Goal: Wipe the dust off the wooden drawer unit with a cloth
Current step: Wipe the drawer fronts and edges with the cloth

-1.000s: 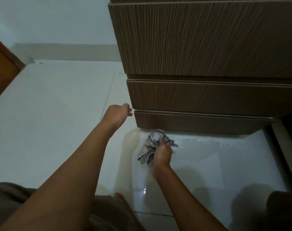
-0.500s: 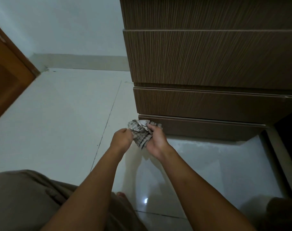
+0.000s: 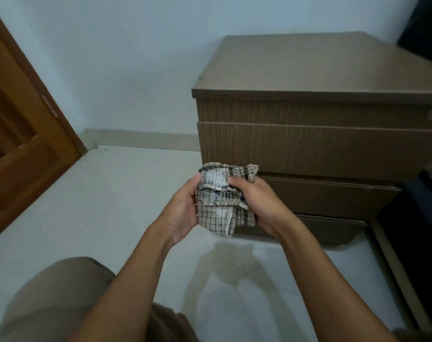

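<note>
The brown wooden drawer unit [image 3: 316, 144] stands on the white floor at the right, its flat top and several drawer fronts in view. A crumpled checked cloth [image 3: 222, 198] is held in the air in front of its lower left corner. My left hand [image 3: 183, 211] grips the cloth's left side with the palm turned inward. My right hand [image 3: 257, 203] grips its right side, thumb across the top. The cloth does not touch the unit.
A brown wooden door [image 3: 20, 134] stands at the left against a pale wall [image 3: 126, 58]. White floor tiles [image 3: 106, 206] spread between door and unit. My knee in tan cloth [image 3: 54, 299] is at the bottom left. A dark gap [image 3: 417, 243] lies right of the unit.
Both hands rose from near the floor with the cloth, and the left hand joined the right on it. The view tilted up, so the unit's top came into sight.
</note>
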A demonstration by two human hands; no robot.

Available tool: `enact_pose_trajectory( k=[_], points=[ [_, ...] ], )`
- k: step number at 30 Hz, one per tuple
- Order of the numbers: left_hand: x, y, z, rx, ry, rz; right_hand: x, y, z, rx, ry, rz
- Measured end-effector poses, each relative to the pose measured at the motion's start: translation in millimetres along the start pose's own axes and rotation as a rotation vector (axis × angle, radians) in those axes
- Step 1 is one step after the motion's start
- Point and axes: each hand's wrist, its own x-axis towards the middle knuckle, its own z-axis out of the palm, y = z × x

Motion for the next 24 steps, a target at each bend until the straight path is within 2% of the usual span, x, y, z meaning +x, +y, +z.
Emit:
enact_pose_trajectory(
  k=[2,4,12,20,24],
  points=[
    [-6,22,12,0.093,-0.036,0.039,-14,-24,1,-0.124,0.005,-0.113],
    [-12,44,25,0.14,0.016,0.082,-25,-46,-1,-0.22,0.061,-0.204],
    [-19,129,75,0.303,0.157,0.309,-41,-123,-9,-0.34,0.242,-0.43],
    [27,206,100,0.626,0.281,0.462,1,-199,-17,-0.39,0.364,-0.426],
    [61,227,99,0.797,0.363,0.452,42,-211,-19,-0.427,0.396,-0.386]
  ],
)
